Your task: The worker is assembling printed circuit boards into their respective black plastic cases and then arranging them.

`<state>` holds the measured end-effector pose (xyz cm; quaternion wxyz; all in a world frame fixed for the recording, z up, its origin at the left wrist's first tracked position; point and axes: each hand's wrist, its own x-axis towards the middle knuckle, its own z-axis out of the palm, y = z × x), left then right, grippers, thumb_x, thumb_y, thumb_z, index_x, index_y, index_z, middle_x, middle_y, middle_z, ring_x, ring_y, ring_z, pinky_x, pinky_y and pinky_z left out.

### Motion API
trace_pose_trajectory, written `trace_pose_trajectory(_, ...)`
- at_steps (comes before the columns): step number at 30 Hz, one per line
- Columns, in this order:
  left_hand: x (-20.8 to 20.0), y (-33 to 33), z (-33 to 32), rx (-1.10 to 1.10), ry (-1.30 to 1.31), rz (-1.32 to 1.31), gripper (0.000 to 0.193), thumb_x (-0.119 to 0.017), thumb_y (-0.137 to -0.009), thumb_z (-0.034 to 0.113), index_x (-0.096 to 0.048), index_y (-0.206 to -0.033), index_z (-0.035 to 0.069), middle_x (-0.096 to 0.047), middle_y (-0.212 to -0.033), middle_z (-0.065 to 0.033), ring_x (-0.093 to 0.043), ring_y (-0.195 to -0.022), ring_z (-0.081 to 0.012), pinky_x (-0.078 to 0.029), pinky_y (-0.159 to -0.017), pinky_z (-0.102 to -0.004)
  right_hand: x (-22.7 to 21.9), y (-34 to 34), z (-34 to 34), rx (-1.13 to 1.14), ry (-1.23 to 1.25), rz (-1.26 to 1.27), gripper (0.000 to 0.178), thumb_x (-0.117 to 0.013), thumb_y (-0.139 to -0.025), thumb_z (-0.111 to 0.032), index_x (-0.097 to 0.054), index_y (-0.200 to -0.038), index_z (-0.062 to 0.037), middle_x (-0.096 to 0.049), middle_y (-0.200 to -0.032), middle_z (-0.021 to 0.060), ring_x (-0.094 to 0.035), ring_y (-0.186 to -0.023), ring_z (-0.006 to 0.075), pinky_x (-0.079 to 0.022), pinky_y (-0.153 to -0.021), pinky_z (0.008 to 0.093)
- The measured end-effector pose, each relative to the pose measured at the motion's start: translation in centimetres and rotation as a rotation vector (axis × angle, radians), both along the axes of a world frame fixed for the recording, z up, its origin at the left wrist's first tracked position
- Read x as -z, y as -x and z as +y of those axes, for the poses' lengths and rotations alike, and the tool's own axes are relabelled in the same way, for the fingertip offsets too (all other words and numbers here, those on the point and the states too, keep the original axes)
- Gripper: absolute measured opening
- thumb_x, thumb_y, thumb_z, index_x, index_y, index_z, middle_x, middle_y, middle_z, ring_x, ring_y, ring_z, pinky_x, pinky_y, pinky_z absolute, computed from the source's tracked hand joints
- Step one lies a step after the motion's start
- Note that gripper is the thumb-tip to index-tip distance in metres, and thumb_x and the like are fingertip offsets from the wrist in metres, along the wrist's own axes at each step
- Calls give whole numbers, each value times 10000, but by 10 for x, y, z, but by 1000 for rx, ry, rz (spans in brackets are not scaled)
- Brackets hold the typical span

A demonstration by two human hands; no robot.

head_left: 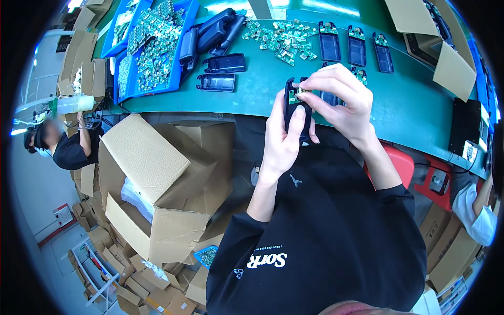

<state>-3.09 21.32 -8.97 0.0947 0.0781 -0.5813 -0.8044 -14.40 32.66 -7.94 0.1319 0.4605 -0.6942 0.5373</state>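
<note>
My left hand (283,134) grips a black plastic handset shell (293,107) upright over the near edge of the green bench (420,113). My right hand (338,97) pinches a small green circuit board (297,94) against the top of that shell. A loose heap of the same green boards (281,38) lies further back on the bench. Three black shells with boards fitted (357,44) lie in a row behind my right hand.
Blue trays (152,47) full of green boards sit at the back left, with several black shells (220,63) beside them. An open cardboard box (157,184) stands at my left. Other people sit at far left (68,147) and far right (478,210). Flat cardboard pieces (451,68) lie back right.
</note>
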Motion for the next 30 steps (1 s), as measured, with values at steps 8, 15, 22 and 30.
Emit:
trace_pose_trajectory(8, -1, 0, 1, -57, 97, -34, 353, -412, -1054, 256, -450, -1276, -16, -574, -692, -50, -555, -540, -101, -473, -520, -241, 2, -5, 1, 28, 2, -25, 215, -818, -687, -3, -724, -878, -33, -682, -940, 79, -655, -851, 195, -533, -735, 294)
trace_pose_trajectory(15, 2, -2, 0, -91, 110, -34, 344, -384, -1066, 283, -484, -1198, -19, -598, -731, -64, -577, -552, -105, -477, -514, -241, 6, -3, 3, -63, -21, -78, 254, -772, -750, 12, -707, -994, -14, -653, -1136, 124, -664, -934, 194, -549, -808, 303)
trace_pose_trajectory(22, -1, 0, -2, -101, -51, -13, 366, -370, -1068, 309, -490, -1165, -23, -611, -851, -95, -591, -575, -115, -506, -517, -250, 8, -5, 10, -455, 39, -902, 432, -596, -896, 40, -535, -1323, 27, -607, -1300, 146, -614, -1163, 212, -529, -930, 329)
trace_pose_trajectory(30, 6, 3, -3, -41, -95, -37, 384, -362, -1069, 317, -487, -1190, -26, -613, -868, -94, -595, -586, -124, -515, -525, -256, 2, -7, 22, -359, -105, -935, 457, -602, -900, 22, -519, -1349, 5, -598, -1315, 139, -602, -1179, 200, -476, -1013, 337)
